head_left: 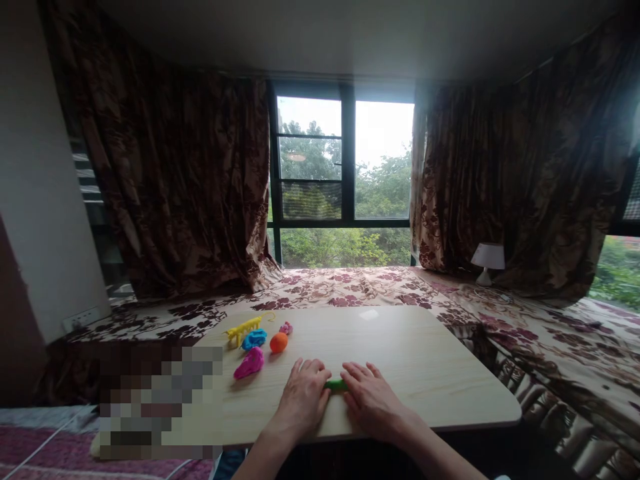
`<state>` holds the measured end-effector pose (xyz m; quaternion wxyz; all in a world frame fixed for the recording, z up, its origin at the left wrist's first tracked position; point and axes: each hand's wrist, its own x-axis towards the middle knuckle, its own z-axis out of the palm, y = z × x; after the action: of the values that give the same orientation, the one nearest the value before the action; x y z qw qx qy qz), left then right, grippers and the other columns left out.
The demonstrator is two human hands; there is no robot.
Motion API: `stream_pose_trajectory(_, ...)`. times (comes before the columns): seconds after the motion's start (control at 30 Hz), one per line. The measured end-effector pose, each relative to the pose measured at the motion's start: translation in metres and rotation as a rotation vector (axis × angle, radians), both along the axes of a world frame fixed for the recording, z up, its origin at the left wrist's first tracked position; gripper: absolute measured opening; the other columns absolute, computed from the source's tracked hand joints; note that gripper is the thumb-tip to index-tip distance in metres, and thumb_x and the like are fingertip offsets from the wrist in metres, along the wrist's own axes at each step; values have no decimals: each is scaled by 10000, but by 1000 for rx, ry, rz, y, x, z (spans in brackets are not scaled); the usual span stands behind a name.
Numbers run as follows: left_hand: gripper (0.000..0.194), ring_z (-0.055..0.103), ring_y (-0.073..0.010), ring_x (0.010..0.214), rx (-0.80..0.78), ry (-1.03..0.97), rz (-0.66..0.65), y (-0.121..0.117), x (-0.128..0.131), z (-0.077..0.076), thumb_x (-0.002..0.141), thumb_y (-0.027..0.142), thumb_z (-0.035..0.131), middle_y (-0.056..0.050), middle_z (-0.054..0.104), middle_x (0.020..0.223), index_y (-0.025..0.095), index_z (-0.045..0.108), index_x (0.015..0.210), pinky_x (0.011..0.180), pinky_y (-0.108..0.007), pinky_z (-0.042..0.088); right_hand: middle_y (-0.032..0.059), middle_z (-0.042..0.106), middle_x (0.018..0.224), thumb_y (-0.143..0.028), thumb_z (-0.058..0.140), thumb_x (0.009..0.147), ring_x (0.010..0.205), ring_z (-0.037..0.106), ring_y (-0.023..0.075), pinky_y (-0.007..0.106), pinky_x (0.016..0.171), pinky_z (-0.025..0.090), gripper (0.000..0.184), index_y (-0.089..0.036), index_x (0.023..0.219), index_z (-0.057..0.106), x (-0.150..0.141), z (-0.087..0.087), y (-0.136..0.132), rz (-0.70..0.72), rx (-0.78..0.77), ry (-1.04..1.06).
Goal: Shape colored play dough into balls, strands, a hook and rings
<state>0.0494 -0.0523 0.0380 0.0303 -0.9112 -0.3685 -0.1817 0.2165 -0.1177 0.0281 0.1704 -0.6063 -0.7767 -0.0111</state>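
Note:
A green roll of modelling clay (pixel 336 386) lies on the pale wooden table, its middle showing between my two hands and its ends hidden beneath them. My left hand (pixel 306 393) rests flat over the left end, fingers stretched forward. Over the right end lies my right hand (pixel 369 393), palm down with its fingers extended. To the left of my hands sit an orange clay ball (pixel 279 343), a magenta clay lump (pixel 249 363) and a blue clay lump (pixel 255 340). Behind these are a yellow toy-like figure (pixel 243 331) and a small pink lump (pixel 286 327).
The table (pixel 440 373) has rounded corners and stands against a window seat with a floral cover (pixel 350 287). A small white lamp (pixel 489 257) stands at the right. Patterned curtains (pixel 200 180) flank the window. A blurred patch covers the table's left end.

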Motion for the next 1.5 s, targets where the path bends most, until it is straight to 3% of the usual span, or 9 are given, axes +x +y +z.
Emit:
stream_pose_trajectory(0.13,497,298,-199,1246,-94,43,-34,-10,-12,-19,859,428,263,-55,364,1357,216,339,1302,1020,-391,225,58,305,1380,-370,273,886,1261,257,210,416,1042,120,481,-217,1342,260,2,-5,-13,70,-39,-1)
stream_pose_trajectory(0.33,507,236,-179,1278,-13,66,-103,-41,-30,-31,873,443,216,-4,257,1402,276,190,1351,1048,-375,174,19,214,1414,-368,249,897,1291,174,188,391,1054,88,464,-256,1347,239,1,-2,-53,159,-59,-11)
stream_pose_trajectory(0.57,563,205,-211,1288,-79,95,74,2,-3,-21,859,475,160,-71,300,1383,186,308,1319,1035,-450,149,94,290,1382,-396,276,875,1274,220,229,456,1028,106,510,-165,1328,296,4,-3,10,-43,-118,-27)
stream_pose_trajectory(0.67,559,208,-211,1287,-97,107,80,8,-1,-19,857,471,167,-71,307,1380,188,319,1315,1035,-452,146,85,273,1390,-402,283,871,1278,208,232,464,1025,105,509,-179,1328,298,7,-3,20,-49,-129,-34)
stream_pose_trajectory(0.97,522,186,-171,1294,-65,63,-79,-49,-35,-27,869,464,193,0,211,1419,282,147,1356,1057,-405,112,33,185,1421,-384,255,893,1300,134,197,406,1050,59,492,-238,1360,209,4,1,-54,145,-102,-20)
stream_pose_trajectory(1.03,521,189,-174,1294,-81,73,-64,-41,-31,-26,868,471,180,-5,239,1412,278,176,1351,1053,-417,115,42,214,1414,-388,241,895,1295,157,193,409,1047,70,489,-227,1356,223,5,0,-45,125,-100,-20)
stream_pose_trajectory(1.23,544,198,-207,1291,-151,116,48,12,-3,-15,855,479,167,-57,303,1385,228,304,1318,1032,-468,125,87,268,1392,-421,257,878,1278,207,233,455,1025,118,508,-169,1311,332,11,-2,23,-20,-125,-48)
stream_pose_trajectory(1.3,542,203,-211,1289,-172,124,44,17,-2,-13,853,482,172,-57,301,1386,235,309,1316,1030,-472,125,84,271,1392,-426,254,878,1276,212,233,457,1024,120,508,-173,1311,333,12,-1,29,-21,-128,-46)
stream_pose_trajectory(1.5,528,160,-170,1302,-139,98,-72,-26,-27,-18,862,493,147,14,240,1410,285,206,1344,1052,-426,107,59,180,1420,-444,249,883,1300,128,212,414,1048,73,553,-199,1373,170,7,-1,-32,111,-123,-17)
